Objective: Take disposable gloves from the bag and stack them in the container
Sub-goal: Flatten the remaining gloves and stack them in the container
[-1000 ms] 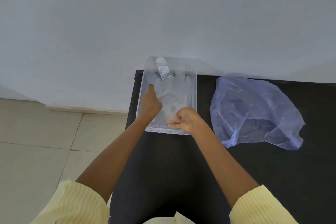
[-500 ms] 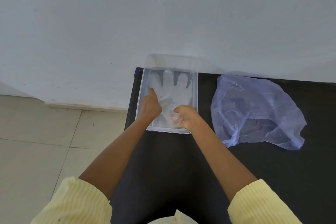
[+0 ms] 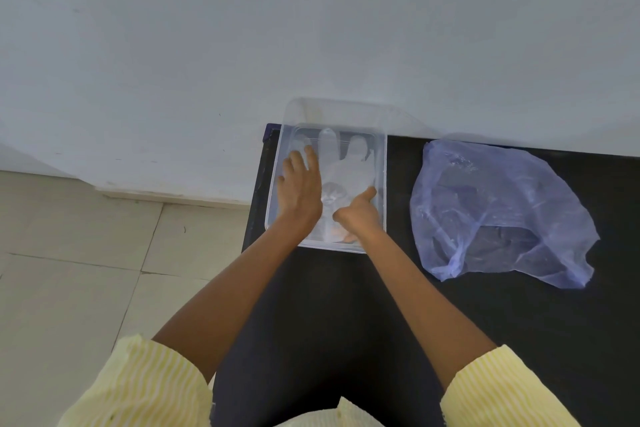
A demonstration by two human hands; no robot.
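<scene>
– Two hands are down in the container (image 3: 383,165) at the far left of the table (image 3: 519,340). We have a glove (image 3: 341,166) lying flat inside, its fingers pointing to the far wall.
– Left hand (image 3: 299,187) is spread, palm down, pressing the glove's left side. Right hand (image 3: 358,215) sits at the cuff by the near rim, thumb out and fingers curled under (pinching the film or not, we cannot tell).
– How will it handle, do we think?
– Feather-light, limp, clear film, we'd say. It's likely to cling and to lift with any draught. We'd take it by the cuff edge and flatten it with an open palm, no tugging, since it looks easy to stretch or tear.
– And the bag (image 3: 498,208)?
– Crumpled to the right, well apart from the container. We'd guess more gloves are inside, though we can't make them out.
</scene>
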